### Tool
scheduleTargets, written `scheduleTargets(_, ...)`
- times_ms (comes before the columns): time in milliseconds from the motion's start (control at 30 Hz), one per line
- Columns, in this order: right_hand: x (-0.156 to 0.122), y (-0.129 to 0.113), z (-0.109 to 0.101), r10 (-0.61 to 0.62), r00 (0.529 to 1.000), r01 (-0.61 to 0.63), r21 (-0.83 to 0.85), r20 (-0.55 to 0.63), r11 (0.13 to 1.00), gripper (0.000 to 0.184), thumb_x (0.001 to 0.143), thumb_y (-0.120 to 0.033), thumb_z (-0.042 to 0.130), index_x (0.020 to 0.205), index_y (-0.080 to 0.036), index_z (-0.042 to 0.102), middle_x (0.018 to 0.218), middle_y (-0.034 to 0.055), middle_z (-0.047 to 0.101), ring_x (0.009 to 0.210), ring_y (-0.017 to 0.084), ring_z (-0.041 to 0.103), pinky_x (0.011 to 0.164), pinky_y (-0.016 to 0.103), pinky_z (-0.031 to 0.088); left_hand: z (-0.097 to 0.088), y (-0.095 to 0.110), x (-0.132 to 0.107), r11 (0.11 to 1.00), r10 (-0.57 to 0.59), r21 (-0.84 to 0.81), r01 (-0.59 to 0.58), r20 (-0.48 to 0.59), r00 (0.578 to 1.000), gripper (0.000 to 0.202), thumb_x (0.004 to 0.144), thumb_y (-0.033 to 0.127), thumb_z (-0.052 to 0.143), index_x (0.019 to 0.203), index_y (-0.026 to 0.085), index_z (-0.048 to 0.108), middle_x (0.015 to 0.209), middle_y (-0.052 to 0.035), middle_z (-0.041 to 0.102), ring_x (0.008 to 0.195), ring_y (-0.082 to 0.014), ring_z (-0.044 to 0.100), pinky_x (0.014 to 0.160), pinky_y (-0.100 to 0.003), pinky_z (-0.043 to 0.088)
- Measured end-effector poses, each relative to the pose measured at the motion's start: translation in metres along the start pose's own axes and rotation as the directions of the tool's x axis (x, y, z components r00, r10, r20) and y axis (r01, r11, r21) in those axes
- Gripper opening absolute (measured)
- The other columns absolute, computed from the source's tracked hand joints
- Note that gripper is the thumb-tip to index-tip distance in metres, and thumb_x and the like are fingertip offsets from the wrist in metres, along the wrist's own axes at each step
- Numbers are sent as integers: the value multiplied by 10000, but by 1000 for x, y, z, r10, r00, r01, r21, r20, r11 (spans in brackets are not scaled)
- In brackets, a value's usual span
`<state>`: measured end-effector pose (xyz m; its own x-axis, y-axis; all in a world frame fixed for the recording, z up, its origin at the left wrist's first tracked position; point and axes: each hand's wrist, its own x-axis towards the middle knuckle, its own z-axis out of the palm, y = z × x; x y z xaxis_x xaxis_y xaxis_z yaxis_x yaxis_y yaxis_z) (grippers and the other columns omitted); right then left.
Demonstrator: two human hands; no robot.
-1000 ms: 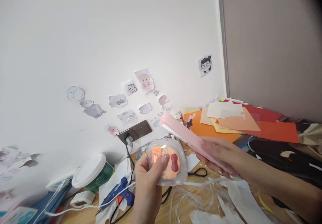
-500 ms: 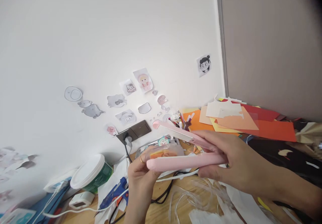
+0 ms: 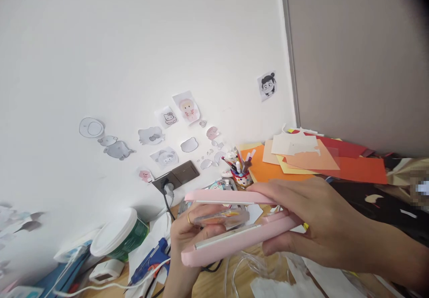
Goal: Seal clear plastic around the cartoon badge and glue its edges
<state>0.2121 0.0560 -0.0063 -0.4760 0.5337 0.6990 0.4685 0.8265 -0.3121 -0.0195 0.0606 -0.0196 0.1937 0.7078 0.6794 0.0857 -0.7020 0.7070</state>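
My right hand (image 3: pixel 311 220) grips a pink two-armed clamp tool (image 3: pixel 231 240) whose arms stand apart, one above and one below. Between the arms lies a clear plastic pouch with an orange cartoon figure (image 3: pixel 223 217) inside, held flat by my left hand (image 3: pixel 189 235). My left fingers are closed round the pouch's edge, a ring showing on one finger. Both hands hover above the wooden desk.
A blue glue gun (image 3: pixel 150 262) with its white cable lies at the lower left beside a white-lidded green tub (image 3: pixel 117 235). A pen cup (image 3: pixel 241 173), coloured paper sheets (image 3: pixel 315 164) and clear plastic scraps (image 3: pixel 261 266) clutter the desk. Stickers and a wall socket (image 3: pixel 174 177) are on the wall.
The pouch has turned from facing me to lying flat. The pink tool has opened and swung leftward, and its arms now straddle the pouch.
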Motion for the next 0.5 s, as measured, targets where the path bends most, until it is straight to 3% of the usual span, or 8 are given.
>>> scheduleTargets(100, 0, 1, 0, 9, 1000, -9, -37, -10, 999, 494, 764, -499, 595, 1105, -160, 483, 820, 15, 642, 635, 148, 558, 524, 258, 348, -1, 0, 0, 1000, -11, -10, 11, -3, 1000, 129, 701, 205, 685, 810, 251, 736, 804, -50, 712, 754, -199, 632, 653, -292, 517)
scheduleTargets(200, 1, 4, 1, -9, 999, 4, -95, -52, 995, 501, 777, -501, 577, 1127, -160, 469, 787, 10, 638, 613, 146, 555, 507, 253, 347, 4, 7, 1, 989, -136, -67, 128, -136, 981, 44, 661, 212, 712, 689, 237, 735, 772, -34, 697, 745, -190, 617, 644, -279, 504)
scheduleTargets(267, 1, 5, 2, -47, 996, 35, -148, -80, 988, 492, 791, -503, 557, 1128, -155, 474, 765, 12, 635, 594, 145, 549, 501, 255, 343, 10, 13, 2, 955, -283, -156, 252, -231, 931, 25, 618, 232, 741, 610, 223, 720, 703, -20, 694, 674, -179, 617, 617, -269, 500)
scheduleTargets(367, 1, 6, 3, -77, 994, 62, -177, -79, 982, 465, 791, -495, 557, 1097, -150, 498, 728, 10, 626, 567, 142, 533, 485, 256, 324, 18, 22, 2, 870, -477, -266, 416, -238, 846, 107, 570, 268, 769, 536, 202, 692, 589, -12, 684, 568, -163, 609, 569, -251, 495)
scheduleTargets(500, 2, 7, 3, -79, 994, 64, -176, -78, 982, 449, 790, -486, 563, 1079, -148, 507, 712, 7, 621, 557, 140, 525, 480, 253, 311, 22, 28, 3, 834, -541, -277, 477, -246, 804, 168, 538, 338, 782, 546, 189, 703, 593, -37, 705, 556, -172, 629, 533, -226, 498)
